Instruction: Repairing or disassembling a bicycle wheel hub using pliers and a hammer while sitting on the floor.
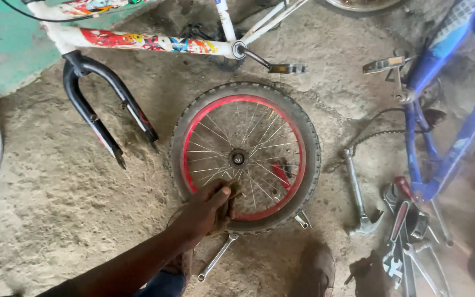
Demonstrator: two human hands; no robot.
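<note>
Item: bicycle wheel with red rim, flat on the dirt floor; we see the left hand, fingers closed on a brownish rag, pressing its near rim, spanner just beside; right hand unseen.

I see only 1 arm of mine in view: my left arm comes in from the bottom left edge and stretches diagonally up and to the right, bare along the forearm, wrist held straight. My left hand sits at the end of it, back of the hand turned up toward me, fingers curled down and closed in a grip, thumb laid forward along the top with the nail showing. My right hand is out of view.
</note>
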